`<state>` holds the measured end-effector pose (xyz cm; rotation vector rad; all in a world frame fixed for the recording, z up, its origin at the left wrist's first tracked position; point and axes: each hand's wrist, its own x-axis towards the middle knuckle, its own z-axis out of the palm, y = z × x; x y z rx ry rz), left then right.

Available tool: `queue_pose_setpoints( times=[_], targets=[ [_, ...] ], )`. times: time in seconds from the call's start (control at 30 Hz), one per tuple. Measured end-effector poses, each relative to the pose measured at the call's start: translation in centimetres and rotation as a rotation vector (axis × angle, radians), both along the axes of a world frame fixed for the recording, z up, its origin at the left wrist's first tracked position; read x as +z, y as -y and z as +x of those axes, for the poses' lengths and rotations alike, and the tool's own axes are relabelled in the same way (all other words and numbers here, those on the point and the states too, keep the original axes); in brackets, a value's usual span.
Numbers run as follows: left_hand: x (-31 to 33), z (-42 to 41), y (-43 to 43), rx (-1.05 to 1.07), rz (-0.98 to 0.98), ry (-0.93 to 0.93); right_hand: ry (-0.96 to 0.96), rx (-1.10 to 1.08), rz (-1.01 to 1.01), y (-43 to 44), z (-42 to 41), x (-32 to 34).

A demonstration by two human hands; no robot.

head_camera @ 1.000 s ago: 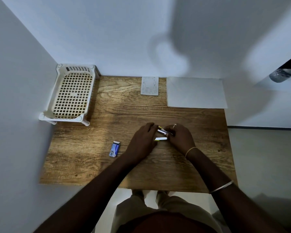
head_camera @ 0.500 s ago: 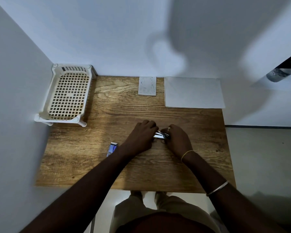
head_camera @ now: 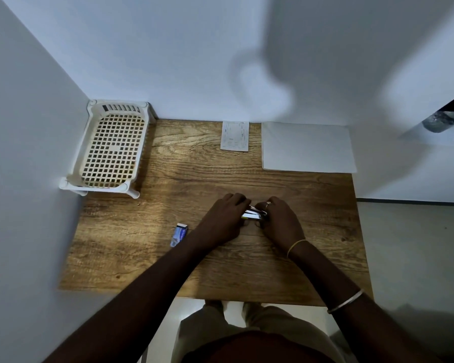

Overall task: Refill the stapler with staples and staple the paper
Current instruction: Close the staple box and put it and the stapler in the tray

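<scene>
A small metal stapler [head_camera: 254, 214] sits between my two hands near the middle of the wooden table [head_camera: 147, 252]; only its shiny middle shows. My left hand [head_camera: 222, 221] covers its left end and my right hand [head_camera: 279, 221] grips its right end. A small blue and white staple box [head_camera: 179, 233] lies on the table just left of my left wrist. White sheets of paper [head_camera: 307, 146] lie at the table's far right corner. Staples inside the stapler cannot be seen.
A cream plastic lattice tray [head_camera: 110, 150] stands at the far left corner against the walls. A small white printed slip [head_camera: 234, 136] lies at the far edge, left of the paper. Walls close in the left and back; the floor drops off to the right.
The stapler's parts were spread apart between my hands a second ago; now they lie closer together, with both hands pressed nearer to each other.
</scene>
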<state>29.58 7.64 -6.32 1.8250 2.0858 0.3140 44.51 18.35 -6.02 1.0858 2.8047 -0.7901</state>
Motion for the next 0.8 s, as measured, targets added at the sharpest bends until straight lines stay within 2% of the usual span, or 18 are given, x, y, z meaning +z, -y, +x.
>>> queue_pose_setpoints(
  times=[0.33, 0.6, 0.8],
  targets=[
    [-0.2, -0.9, 1.3, 0.118, -0.013, 0.127, 0.019, 0.026, -0.026, 0.4, -0.3, 0.8],
    [0.0, -3.3, 5.1, 0.251, 0.058, 0.184, 0.004, 0.102, 0.055, 2.2, -3.3, 1.3],
    [-0.2, -6.1, 9.6, 0.366, 0.086, 0.181, 0.028, 0.204, 0.202, 4.4, -6.0, 1.3]
  ],
)
